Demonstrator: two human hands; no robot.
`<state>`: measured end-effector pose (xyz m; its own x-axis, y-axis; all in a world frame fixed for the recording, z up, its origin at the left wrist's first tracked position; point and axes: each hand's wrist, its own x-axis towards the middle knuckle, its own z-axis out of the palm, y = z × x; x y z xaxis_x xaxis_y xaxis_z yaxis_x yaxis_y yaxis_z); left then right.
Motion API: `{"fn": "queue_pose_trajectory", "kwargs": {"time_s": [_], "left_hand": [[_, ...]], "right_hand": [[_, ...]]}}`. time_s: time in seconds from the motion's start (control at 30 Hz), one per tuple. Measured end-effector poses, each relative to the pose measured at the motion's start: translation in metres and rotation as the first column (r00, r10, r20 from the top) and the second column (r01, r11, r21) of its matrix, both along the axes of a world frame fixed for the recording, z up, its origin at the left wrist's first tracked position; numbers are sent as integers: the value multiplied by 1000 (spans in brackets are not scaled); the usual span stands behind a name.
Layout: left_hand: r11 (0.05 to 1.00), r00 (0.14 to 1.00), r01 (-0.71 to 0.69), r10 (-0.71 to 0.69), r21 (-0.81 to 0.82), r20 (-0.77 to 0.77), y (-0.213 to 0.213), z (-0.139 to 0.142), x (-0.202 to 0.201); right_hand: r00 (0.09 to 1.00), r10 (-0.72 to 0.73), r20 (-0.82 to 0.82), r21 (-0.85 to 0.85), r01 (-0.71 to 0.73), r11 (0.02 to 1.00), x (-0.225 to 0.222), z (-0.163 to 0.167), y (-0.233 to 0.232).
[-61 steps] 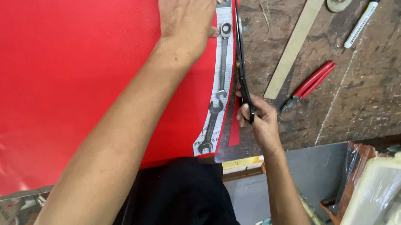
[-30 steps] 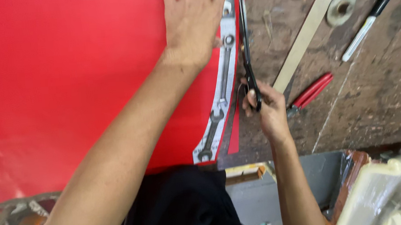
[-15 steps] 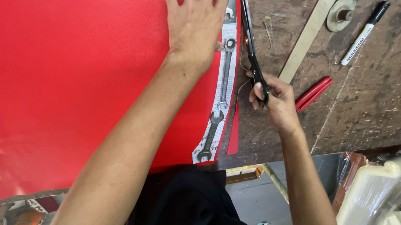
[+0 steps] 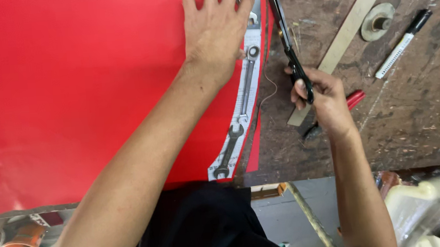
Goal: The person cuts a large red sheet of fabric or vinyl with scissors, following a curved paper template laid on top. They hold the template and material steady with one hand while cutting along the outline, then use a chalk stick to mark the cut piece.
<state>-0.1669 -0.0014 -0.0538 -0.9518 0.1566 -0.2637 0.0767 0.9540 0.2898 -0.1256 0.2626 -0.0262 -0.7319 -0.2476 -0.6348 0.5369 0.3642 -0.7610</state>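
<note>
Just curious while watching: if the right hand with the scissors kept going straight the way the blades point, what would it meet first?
Likely only more red sheet edge; the right hand aims the scissors out of frame.

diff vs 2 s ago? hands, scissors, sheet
The right hand has worked the scissors farther up along the red sheet's right edge, away from the person, lengthening the cut; its grip is unchanged. The left hand stayed flat on the sheet. Wooden strip, marker and red-handled tool lie as before.
</note>
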Motion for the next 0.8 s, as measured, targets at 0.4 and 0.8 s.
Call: {"fn": "queue_pose_trajectory", "kwargs": {"time_s": [0.4,0.8], "left_hand": [[997,998,-15,10,-72,-67,-1,-1,4],[998,996,-28,23,-63,-87,-8,3,9]], "right_hand": [[977,210,30,97,-212,972,-55,12,26],[983,161,87,-9,-161,987,-5,-3,35]]}}
